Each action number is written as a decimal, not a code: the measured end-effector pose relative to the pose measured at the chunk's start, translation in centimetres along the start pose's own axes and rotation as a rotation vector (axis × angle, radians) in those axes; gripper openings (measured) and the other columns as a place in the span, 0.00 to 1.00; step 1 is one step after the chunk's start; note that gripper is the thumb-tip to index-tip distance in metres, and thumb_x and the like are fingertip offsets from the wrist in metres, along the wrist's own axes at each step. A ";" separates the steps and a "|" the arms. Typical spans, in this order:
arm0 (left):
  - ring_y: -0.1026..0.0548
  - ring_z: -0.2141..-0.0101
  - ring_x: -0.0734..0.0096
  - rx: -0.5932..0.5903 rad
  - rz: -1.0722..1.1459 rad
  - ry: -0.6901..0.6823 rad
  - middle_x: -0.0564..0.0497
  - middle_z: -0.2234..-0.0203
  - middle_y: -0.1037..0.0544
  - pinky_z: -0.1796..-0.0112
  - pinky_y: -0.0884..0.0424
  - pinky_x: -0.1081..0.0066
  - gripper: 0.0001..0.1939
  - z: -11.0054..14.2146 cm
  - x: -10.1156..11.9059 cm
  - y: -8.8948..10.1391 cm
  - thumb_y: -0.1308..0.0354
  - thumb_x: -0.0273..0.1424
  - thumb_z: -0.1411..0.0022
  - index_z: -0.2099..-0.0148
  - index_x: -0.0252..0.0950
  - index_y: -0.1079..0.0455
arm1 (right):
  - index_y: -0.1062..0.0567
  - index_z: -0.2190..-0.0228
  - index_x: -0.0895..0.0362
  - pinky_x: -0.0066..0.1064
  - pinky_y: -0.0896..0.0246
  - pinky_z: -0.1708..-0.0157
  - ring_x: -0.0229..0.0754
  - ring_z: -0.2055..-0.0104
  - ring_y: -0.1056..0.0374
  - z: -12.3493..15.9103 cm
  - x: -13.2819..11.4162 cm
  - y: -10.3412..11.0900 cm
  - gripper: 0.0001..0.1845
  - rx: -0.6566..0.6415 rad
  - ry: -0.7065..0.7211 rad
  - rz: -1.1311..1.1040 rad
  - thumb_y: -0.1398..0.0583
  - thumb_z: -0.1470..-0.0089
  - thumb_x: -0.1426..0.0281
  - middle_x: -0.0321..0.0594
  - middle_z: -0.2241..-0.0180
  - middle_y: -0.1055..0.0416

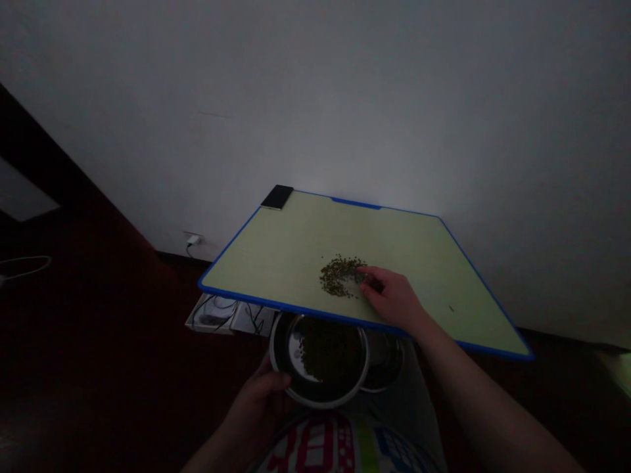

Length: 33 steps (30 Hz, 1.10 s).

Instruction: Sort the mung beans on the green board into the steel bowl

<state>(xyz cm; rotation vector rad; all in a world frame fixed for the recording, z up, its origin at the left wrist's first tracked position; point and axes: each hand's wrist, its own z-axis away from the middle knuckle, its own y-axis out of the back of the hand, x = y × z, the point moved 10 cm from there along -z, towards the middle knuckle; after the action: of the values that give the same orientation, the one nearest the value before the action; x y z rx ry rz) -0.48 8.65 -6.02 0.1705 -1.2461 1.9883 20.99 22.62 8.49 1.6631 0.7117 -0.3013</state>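
My left hand (269, 391) grips the rim of a shiny metal bowl (279, 348), its thumb over the near left side. The bowl sits just below the front edge of a pale table (276, 256) with a blue border. Inside lies a heap of small dark green-brown grains (330, 351), perhaps beans; the dim light hides their kind. On the tabletop, a loose patch of similar grains (338, 272) spreads in a curved shape. Its right side is touched by my right hand (387, 295), whose thumb and forefinger are apart, the other fingers curled underneath.
A second metal container (383, 371) stands right of the bowl, partly hidden under the table. A dark tablet or phone (277, 196) lies at the far left corner. White boxes with cables (231, 315) are below the left edge. A wall (345, 98) rises behind the table.
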 end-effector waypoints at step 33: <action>0.20 0.55 0.51 -0.014 -0.035 -0.009 0.46 0.54 0.17 0.56 0.23 0.55 0.43 0.4 0.2 -0.7 0.40 0.18 0.53 0.34 0.44 0.41 | 0.21 0.55 0.60 0.30 0.40 0.74 0.39 0.75 0.35 3.4 2.5 2.1 0.21 -0.025 -0.098 -0.034 0.41 0.48 0.64 0.37 0.77 0.29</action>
<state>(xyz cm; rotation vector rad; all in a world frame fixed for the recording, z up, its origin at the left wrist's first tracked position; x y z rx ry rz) -0.31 8.64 -5.25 0.1934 -1.2544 1.9501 24.86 19.90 7.98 1.6031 0.6685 -0.3942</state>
